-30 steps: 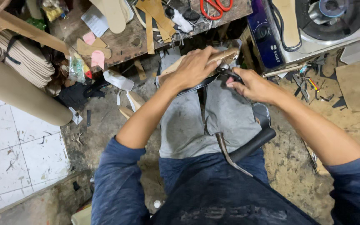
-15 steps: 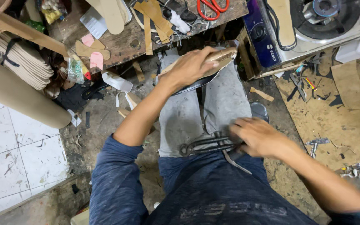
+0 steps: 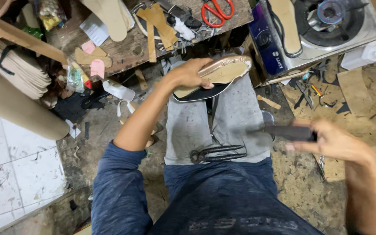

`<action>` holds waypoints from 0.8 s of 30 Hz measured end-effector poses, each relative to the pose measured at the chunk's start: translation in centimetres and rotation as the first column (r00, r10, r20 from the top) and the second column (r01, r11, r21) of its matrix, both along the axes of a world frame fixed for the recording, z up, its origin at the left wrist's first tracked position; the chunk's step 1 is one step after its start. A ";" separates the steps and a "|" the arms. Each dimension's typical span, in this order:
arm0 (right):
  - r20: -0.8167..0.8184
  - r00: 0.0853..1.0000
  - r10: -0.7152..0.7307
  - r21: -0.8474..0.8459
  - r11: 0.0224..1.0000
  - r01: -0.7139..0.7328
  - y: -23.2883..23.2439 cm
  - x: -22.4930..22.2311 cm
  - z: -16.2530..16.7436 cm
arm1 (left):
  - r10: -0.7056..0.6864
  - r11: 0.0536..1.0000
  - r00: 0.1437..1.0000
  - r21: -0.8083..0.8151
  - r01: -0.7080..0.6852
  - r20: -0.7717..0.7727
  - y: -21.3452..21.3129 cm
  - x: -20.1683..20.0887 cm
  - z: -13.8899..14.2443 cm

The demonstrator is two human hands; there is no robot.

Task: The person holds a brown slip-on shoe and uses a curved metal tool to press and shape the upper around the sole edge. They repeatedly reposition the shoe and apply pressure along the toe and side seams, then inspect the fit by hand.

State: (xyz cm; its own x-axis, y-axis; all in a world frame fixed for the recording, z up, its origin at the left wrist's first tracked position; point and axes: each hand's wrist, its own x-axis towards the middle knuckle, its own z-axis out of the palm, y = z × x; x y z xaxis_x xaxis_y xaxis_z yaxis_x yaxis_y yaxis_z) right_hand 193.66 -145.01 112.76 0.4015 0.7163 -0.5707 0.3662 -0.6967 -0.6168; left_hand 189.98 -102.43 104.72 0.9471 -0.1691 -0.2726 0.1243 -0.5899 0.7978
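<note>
My left hand [image 3: 191,73] presses down on a shoe [image 3: 223,74], sole side up, tan insole with a shiny pinkish upper, resting on my knees over a grey cloth [image 3: 236,117]. Black pincers [image 3: 218,153] lie loose on the cloth across my lap. My right hand [image 3: 331,141] is out to the right and grips a dark-handled tool [image 3: 283,132], blurred, held level over my right thigh.
A wooden workbench [image 3: 122,48] ahead carries insoles, leather scraps and red-handled scissors [image 3: 217,10]. A gas stove [image 3: 327,26] with an insole on it stands at the upper right. A stack of insoles [image 3: 14,69] and a cardboard roll [image 3: 18,109] are at the left. Scraps litter the floor.
My right hand left the shoe, laid the pincers on my lap, and swung out to the right, where it now holds a dark-handled tool. My left hand stays on the shoe.
</note>
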 end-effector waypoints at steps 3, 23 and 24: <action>-0.001 0.837 -0.547 0.596 0.672 0.440 2.7 -2.3 0.4 | -0.026 1.000 0.997 -0.017 0.025 -0.068 0.4 1.6 -0.4; 0.180 0.798 -0.575 0.797 0.560 0.224 16.3 -3.2 -11.3 | -0.043 0.996 0.998 0.075 0.040 0.034 2.1 1.4 -2.9; 0.070 0.792 -0.607 0.830 0.476 0.291 16.1 -3.3 -11.8 | -0.039 0.996 0.999 0.087 0.036 0.037 2.1 1.5 -2.9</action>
State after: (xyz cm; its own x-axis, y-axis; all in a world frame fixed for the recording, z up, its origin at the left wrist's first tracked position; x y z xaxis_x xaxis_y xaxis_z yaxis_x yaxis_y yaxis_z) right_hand 190.33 -128.90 100.98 0.8329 0.4608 0.3065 0.4180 -0.1608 -0.8941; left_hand 191.53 -100.35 101.80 0.9506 -0.1819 -0.2514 0.0712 -0.6608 0.7472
